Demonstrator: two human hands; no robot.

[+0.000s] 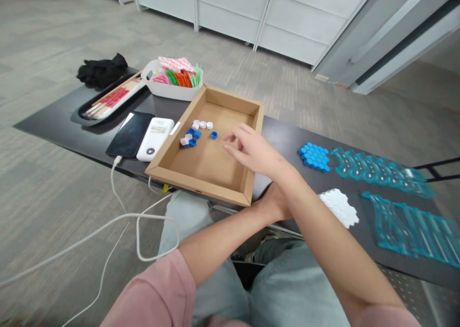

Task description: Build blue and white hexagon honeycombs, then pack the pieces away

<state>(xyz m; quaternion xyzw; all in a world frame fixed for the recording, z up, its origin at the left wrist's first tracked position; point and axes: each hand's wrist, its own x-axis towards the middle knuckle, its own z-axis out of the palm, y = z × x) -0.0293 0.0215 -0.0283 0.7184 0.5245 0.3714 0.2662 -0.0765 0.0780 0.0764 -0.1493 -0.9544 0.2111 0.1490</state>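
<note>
My right hand [249,149] hovers over the right side of a shallow cardboard box [201,188], thumb and fingers apart, with nothing visible in it. Left of its fingertips, a single blue hexagonal piece [214,135] lies on the box floor. Farther left are several white hexagonal pieces [203,124] and a small cluster of blue pieces [192,143] mixed with white ones. My left hand [278,203] is at the table's front edge, beneath my right forearm; its fingers are hidden.
On the right lie blue hexagons [314,157], white hexagons [339,207] and teal clear plastic trays [383,171]. A white power bank [155,139], a dark phone [130,134], a black tray [89,121], a white basket [172,91] and black cloth [102,71] are left. White cables [140,215] hang in front.
</note>
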